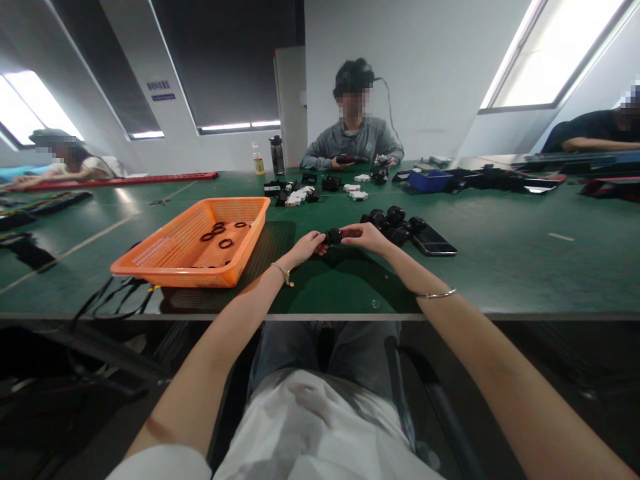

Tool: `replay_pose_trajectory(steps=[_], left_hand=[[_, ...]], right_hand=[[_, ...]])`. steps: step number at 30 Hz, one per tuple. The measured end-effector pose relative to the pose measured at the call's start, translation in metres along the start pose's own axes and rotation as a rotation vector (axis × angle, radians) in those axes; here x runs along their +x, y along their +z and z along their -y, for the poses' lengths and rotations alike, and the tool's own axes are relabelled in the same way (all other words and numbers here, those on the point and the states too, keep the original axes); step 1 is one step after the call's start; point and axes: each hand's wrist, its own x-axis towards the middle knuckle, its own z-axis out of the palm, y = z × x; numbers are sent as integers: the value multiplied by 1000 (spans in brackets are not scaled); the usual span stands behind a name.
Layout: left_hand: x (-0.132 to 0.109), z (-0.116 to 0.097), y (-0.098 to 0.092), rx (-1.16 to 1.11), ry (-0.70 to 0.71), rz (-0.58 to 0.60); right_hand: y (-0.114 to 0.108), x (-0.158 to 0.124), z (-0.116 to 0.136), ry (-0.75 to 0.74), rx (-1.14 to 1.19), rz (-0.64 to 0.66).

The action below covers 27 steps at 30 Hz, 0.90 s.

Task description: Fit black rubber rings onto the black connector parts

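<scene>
Both my hands meet over the green table (pixel 510 267), pinching one small black round part (pixel 333 236) between them. My left hand (pixel 309 244) grips its left side with curled fingers. My right hand (pixel 364 235) grips its right side. Just to the right of my right hand lies a pile of similar black round parts (pixel 395 221). An orange basket (pixel 150 263) to my left holds several black rings (pixel 220 235).
A black phone (pixel 434 242) lies right of the pile. Across the table a person handles black and white parts (pixel 300 195); a bottle (pixel 258 160) and a flask (pixel 277 155) stand there. Other people sit far left and far right. Black cables (pixel 115 297) hang over the front edge.
</scene>
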Motion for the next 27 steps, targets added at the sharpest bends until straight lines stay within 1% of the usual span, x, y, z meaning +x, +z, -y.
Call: replay_pose_trajectory(steps=[5, 9, 20, 27], left_hand=[[-2, -2, 1, -7, -1, -8], [-4, -3, 1, -10, -9, 3], [-2, 0, -1, 11, 3, 25], [-3, -2, 0, 19, -1, 11]], right_hand=[[0, 1, 2, -42, -88, -76], [1, 1, 4, -85, -67, -70], [2, 0, 1, -28, -24, -62], [2, -1, 4, -4, -13, -51]])
